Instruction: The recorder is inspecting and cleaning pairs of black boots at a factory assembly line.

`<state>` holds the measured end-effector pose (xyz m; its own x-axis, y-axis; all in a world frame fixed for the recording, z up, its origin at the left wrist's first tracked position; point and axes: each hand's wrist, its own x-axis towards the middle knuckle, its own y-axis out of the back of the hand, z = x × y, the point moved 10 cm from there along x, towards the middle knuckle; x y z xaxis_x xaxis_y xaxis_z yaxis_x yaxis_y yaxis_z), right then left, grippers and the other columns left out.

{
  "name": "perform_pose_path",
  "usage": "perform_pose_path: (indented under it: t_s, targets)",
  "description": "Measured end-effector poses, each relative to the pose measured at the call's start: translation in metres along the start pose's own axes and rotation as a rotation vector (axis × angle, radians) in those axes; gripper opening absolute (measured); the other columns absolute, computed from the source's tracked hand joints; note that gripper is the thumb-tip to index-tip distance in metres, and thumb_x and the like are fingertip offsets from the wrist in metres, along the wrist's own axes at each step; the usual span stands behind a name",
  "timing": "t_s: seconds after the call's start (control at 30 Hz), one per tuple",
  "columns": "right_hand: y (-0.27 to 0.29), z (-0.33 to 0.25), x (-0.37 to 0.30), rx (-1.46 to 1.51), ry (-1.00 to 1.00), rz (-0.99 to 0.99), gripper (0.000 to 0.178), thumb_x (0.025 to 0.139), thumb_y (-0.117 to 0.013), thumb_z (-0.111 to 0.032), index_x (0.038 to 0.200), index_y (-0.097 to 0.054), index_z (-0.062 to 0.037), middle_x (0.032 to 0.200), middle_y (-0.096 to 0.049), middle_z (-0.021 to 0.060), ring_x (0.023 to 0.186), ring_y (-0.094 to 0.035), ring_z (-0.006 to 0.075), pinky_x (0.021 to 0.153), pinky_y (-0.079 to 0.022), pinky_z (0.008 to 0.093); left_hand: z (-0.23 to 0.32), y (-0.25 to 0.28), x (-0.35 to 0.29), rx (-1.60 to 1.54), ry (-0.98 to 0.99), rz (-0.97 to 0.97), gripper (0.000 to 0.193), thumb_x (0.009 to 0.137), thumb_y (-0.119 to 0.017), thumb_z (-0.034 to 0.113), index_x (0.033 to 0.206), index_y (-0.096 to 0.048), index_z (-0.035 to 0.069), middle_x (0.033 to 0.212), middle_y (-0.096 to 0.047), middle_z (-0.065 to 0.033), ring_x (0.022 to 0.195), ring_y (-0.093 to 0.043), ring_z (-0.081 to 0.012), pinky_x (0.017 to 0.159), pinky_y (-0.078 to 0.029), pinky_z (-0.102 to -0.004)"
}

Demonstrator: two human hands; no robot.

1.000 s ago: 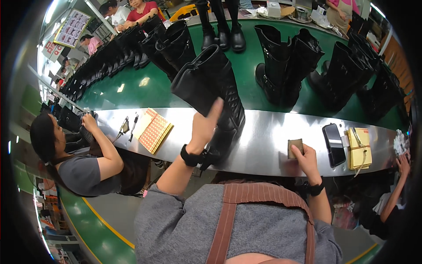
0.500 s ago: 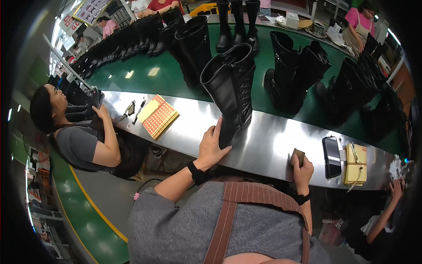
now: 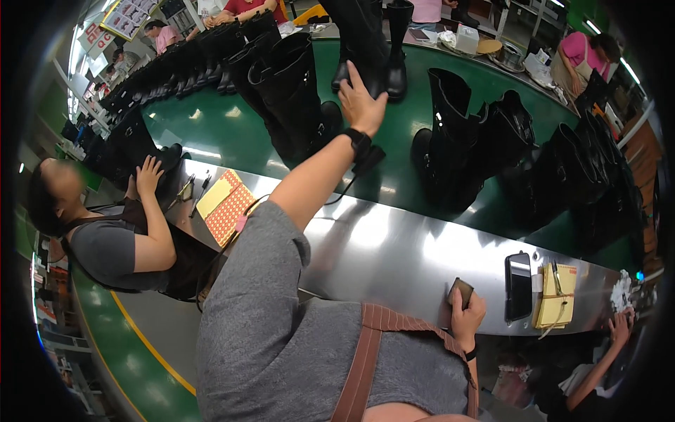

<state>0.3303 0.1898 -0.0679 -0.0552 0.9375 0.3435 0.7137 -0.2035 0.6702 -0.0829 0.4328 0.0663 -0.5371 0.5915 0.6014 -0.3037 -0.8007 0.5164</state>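
Observation:
My left hand reaches out over the green conveyor belt and grips a tall black boot low at its foot, with the index finger on one side and the thumb on the other. That boot leans, and its top is cut off by the frame. Beside it on the right stands another black boot. Near the front edge of the steel counter, my right hand is closed on a small brown block, whose exact kind I cannot tell.
Several black boots stand on the belt at right; more stand at left. On the counter lie a phone, yellow cards with a pen and a patterned notepad. A co-worker sits at left; a cord crosses near my left arm.
My left hand has carried the black boot from the steel counter away across the belt to the boots at the back. The right hand still holds the brown block near the counter's edge.

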Motion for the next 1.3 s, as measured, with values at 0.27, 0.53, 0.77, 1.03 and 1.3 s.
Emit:
perform_pose_path:
  t_s: [0.27, 0.53, 0.77, 1.03, 1.3]
  targets:
    - [-0.005, 0.013, 0.003, -0.039, 0.042, -0.007, 0.016, 0.081, -0.069, -0.015, 0.073, -0.06, -0.0034, 0.063, -0.054, 0.0107, 0.057, -0.049, 0.0308, 0.06, -0.034, 0.0384, -0.103, -0.042, 0.106, 0.409, 0.288, 0.358, 0.11, 0.069, -0.08, 0.028, 0.151, -0.007, 0.016, 0.126, -0.04, -0.0209, 0.114, -0.045, -0.0379, 0.097, -0.042, -0.043]
    - [-0.015, 0.036, -0.005, -0.083, 0.001, -0.093, 0.014, 0.075, -0.071, -0.017, 0.073, -0.062, -0.0057, 0.065, -0.057, 0.0079, 0.057, -0.051, 0.0278, 0.06, -0.035, 0.037, -0.173, -0.093, 0.189, 0.522, 0.204, 0.312, 0.101, 0.067, -0.081, 0.027, 0.149, -0.022, 0.021, 0.116, -0.043, -0.014, 0.107, -0.045, -0.031, 0.092, -0.042, -0.0418]
    - [-0.014, 0.063, -0.035, -0.168, -0.081, -0.234, 0.029, 0.076, -0.078, -0.03, 0.094, -0.072, -0.0079, 0.085, -0.067, 0.0158, 0.075, -0.063, 0.033, 0.08, -0.05, 0.0491, -0.301, -0.19, 0.205, 0.443, 0.394, -0.255, 0.049, 0.087, -0.051, 0.015, 0.136, -0.048, 0.02, 0.126, -0.057, -0.0157, 0.118, -0.052, -0.0389, 0.098, -0.045, -0.047]
    - [-0.005, 0.039, -0.045, -0.399, 0.478, -0.017, 0.03, 0.076, -0.078, -0.025, 0.097, -0.071, -0.0052, 0.081, -0.063, 0.0201, 0.078, -0.062, 0.0358, 0.08, -0.05, 0.0531, -0.335, -0.219, 0.213, 0.21, 0.484, -0.111, 0.043, 0.087, -0.052, 0.014, 0.129, -0.056, 0.021, 0.13, -0.057, -0.0071, 0.127, -0.047, -0.0296, 0.106, -0.035, -0.0519]
    - [-0.016, 0.042, -0.009, -0.197, -0.048, -0.235, 0.012, 0.075, -0.069, -0.014, 0.083, -0.063, -0.007, 0.084, -0.066, 0.0098, 0.065, -0.056, 0.0279, 0.063, -0.036, 0.0366, -0.292, -0.204, 0.185, 0.321, 0.606, -0.221, 0.035, 0.089, -0.048, 0.016, 0.124, -0.055, 0.01, 0.132, -0.053, -0.0099, 0.132, -0.041, -0.0281, 0.109, -0.027, -0.0565]
